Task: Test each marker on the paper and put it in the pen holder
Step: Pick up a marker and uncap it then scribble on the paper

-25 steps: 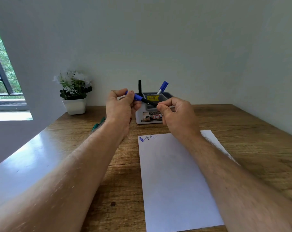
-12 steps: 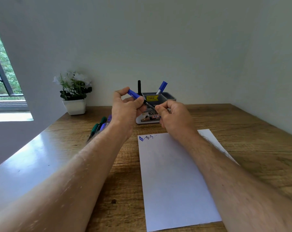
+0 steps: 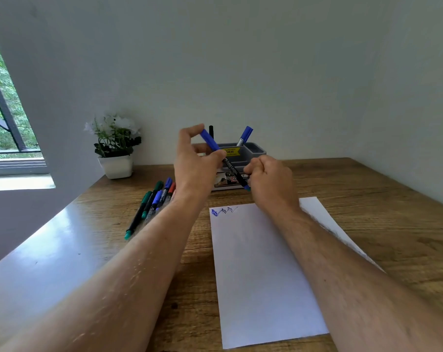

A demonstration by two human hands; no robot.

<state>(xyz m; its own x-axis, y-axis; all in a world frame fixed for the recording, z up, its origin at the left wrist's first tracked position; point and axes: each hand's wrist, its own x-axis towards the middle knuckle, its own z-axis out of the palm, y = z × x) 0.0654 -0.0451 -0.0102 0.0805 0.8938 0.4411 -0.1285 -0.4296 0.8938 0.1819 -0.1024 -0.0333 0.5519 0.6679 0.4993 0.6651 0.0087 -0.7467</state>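
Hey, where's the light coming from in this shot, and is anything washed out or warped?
Head view: daylight enters from the window at left; glare whitens the near-left table, hiding its grain; wide-angle distortion stretches both forearms; the paper reads clearly, with the right forearm's soft shadow at its right edge.

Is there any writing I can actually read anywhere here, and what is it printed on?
"FABER-CASTELL": white print along the black barrel of the marker held in both hands.
"49.00": on the yellow sticker on the pen holder; the sticker's smaller lines are too blurred to read.
Label on the holder's front: too blurred and partly hidden.
Print on the markers lying on the table: too small to read.
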